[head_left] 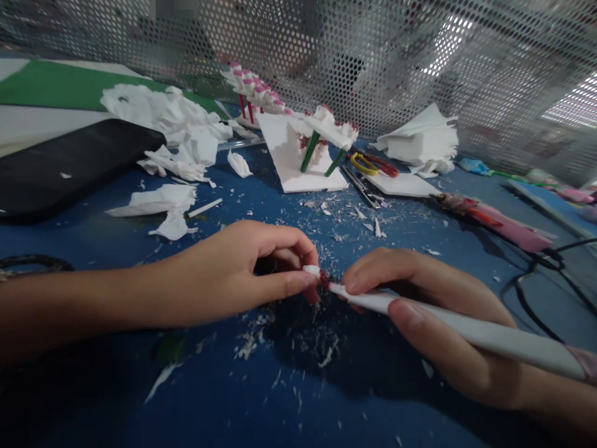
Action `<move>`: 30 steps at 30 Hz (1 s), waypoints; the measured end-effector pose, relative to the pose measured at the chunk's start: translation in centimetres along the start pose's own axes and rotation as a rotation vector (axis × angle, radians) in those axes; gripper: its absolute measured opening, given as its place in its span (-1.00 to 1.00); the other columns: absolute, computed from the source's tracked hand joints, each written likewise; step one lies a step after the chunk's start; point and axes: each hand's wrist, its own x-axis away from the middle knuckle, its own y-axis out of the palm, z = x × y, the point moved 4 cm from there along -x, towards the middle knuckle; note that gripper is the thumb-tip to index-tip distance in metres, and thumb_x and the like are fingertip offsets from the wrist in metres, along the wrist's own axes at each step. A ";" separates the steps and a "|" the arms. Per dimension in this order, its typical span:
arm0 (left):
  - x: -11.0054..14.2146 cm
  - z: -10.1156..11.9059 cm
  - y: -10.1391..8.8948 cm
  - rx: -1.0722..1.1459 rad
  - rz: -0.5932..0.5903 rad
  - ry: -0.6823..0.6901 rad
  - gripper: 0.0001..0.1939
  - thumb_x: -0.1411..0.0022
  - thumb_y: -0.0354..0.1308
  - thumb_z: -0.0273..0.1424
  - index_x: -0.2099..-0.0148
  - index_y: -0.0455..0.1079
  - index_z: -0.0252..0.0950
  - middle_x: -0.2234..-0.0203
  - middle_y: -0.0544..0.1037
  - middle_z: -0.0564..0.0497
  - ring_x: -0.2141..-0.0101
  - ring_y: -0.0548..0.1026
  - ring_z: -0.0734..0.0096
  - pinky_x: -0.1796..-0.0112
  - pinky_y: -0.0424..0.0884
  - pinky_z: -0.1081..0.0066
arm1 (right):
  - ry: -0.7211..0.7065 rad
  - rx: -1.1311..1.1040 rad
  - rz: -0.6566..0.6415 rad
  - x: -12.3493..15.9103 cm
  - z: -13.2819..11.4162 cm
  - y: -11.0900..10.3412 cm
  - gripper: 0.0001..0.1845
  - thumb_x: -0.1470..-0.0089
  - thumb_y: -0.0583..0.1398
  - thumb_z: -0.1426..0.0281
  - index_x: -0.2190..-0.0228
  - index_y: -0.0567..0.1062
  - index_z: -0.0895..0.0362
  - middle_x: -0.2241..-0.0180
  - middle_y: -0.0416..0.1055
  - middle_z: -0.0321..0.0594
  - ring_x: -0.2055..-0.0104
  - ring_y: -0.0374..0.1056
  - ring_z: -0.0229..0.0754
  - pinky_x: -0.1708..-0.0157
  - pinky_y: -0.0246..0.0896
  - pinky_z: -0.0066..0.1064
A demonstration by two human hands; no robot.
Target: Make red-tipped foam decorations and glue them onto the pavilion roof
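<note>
My left hand (261,267) pinches a small white piece (311,270) between thumb and fingertips. The piece has a dark red, rough-looking end that faces right. My right hand (429,311) grips a long white pen-shaped tool (485,333) much like a pencil, its slim tip pointing left. That tip meets or nearly meets the red end; contact is hard to make out. White shavings (252,339) lie scattered on the blue table (209,398) beneath both hands.
Behind the hands stand white foam stands (305,183) holding small red-and-white pieces. Crumpled white tissue (163,118) and a black phone-like slab (69,168) lie left. Yellow-and-red-handled pliers (366,165), a pink-handled tool (508,224) and black cable (527,298) are right. Perforated metal mesh (298,50) closes the back.
</note>
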 end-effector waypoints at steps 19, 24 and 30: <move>0.1 0.5 -0.2 0.035 0.006 0.064 -0.91 -0.14 0.13 -0.55 0.29 0.36 -0.28 0.45 0.55 0.17 0.41 0.51 0.60 0.38 0.36 0.67 | -0.047 -0.024 0.001 0.2 -0.4 -0.3 -0.78 -0.04 0.09 0.47 0.25 0.40 -0.01 0.34 0.49 -0.32 0.29 0.42 -0.26 0.35 0.31 -0.48; 0.1 0.5 -0.1 0.060 -0.012 0.066 -0.89 -0.10 0.17 -0.57 0.32 0.36 -0.28 0.44 0.54 0.17 0.39 0.51 0.59 0.37 0.37 0.68 | -0.051 0.033 0.014 0.1 -0.2 -0.4 -0.82 -0.06 0.09 0.47 0.27 0.40 0.03 0.34 0.49 -0.28 0.31 0.42 -0.25 0.38 0.32 -0.47; 0.1 0.2 -0.1 0.078 -0.013 0.055 -0.89 -0.10 0.16 -0.57 0.33 0.35 -0.27 0.44 0.54 0.18 0.39 0.50 0.61 0.39 0.37 0.71 | -0.078 -0.038 -0.045 0.0 -0.3 0.0 -0.79 -0.03 0.09 0.49 0.26 0.41 0.05 0.35 0.48 -0.29 0.32 0.42 -0.29 0.34 0.29 -0.49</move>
